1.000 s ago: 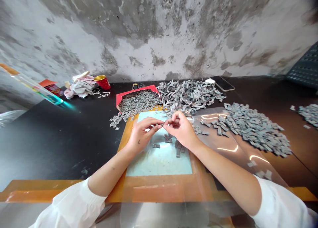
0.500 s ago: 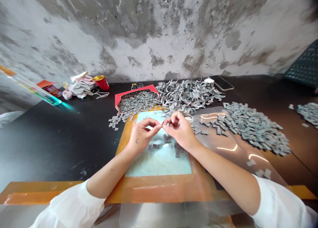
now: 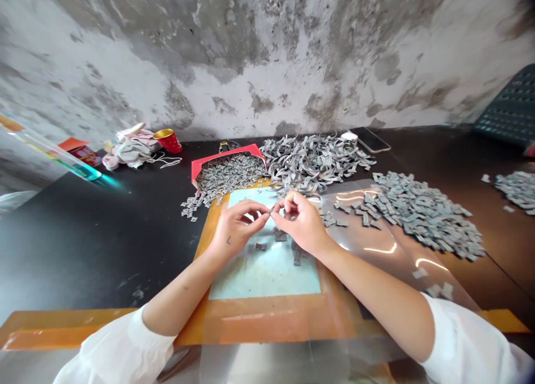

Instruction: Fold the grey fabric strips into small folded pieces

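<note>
My left hand [image 3: 234, 227] and my right hand [image 3: 304, 221] meet fingertip to fingertip above a pale blue sheet [image 3: 263, 275]. Between them they pinch a tiny grey piece [image 3: 271, 211], mostly covered by the fingers; its exact kind is too small to make out. On the sheet below lie a few dark grey folded strap pieces [image 3: 280, 234], some partly behind my right hand. Beyond my hands a red box [image 3: 256, 150] lies tipped, with many small grey buckle-like rings [image 3: 229, 169] in and spilling out of it. Beside it rises a heap of loose grey strips [image 3: 313, 158].
A large pile of grey folded pieces [image 3: 426, 211] spreads to the right, partly beside a clear plastic sheet [image 3: 376, 261]. A phone [image 3: 371, 140] lies near the wall. Back left are a red cup [image 3: 169, 141], crumpled cloth [image 3: 134, 150] and a clear tube [image 3: 81, 169].
The tiny piece shows slightly more between my fingertips. Both hands stay together over the sheet, and the whole view has shifted slightly.
</note>
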The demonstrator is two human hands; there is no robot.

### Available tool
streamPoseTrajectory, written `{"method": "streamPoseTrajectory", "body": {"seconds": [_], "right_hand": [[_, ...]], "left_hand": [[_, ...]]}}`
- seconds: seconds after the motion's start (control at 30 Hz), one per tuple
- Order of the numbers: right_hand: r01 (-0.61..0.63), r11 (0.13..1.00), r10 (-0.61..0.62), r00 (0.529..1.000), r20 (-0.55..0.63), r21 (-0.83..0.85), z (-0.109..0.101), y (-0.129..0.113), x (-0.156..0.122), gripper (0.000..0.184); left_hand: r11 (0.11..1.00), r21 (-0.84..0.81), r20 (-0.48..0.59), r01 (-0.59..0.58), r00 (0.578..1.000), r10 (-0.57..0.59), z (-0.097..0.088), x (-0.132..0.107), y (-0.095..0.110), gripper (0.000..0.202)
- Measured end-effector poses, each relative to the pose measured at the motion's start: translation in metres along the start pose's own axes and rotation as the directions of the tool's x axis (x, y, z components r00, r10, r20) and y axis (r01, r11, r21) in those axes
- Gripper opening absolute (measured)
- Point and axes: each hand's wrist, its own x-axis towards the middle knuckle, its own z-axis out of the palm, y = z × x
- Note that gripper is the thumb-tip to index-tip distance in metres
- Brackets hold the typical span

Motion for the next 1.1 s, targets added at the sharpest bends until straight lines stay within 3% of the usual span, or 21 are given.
{"method": "streamPoseTrajectory", "body": {"seconds": [0.2, 0.33, 0.5, 0.7, 1.1], "right_hand": [[0.052, 0.998, -0.051, 0.998, -0.033, 0.031, 0.003, 0.0, -0.003, 0.027], [0.064, 0.997, -0.062, 0.997, -0.048, 0.042, 0.004, 0.003, -0.003, 0.022], [0.012, 0.996, -0.006, 0.998, -0.064, 0.089, 0.001, 0.007, 0.0, 0.019], [-0.001, 0.996, 0.005, 0.999, -0.046, 0.089, 0.0, 0.009, 0.001, 0.019], [-0.017, 0.996, 0.017, 1.0, 0.004, 0.085, -0.002, 0.009, 0.002, 0.018]], "left_hand": [[0.963, -0.232, 0.012, 0.141, 0.99, -0.142, 0.006, 0.001, -0.006, 0.023], [0.929, -0.32, 0.062, 0.187, 0.982, -0.177, 0.006, 0.001, -0.011, 0.026], [0.948, -0.274, 0.061, 0.164, 0.986, -0.153, 0.005, 0.0, -0.013, 0.028], [0.946, -0.24, -0.016, 0.218, 0.973, -0.228, 0.006, 0.001, -0.014, 0.026], [0.932, -0.274, 0.04, 0.236, 0.971, -0.234, 0.003, 0.002, -0.01, 0.022]]}}
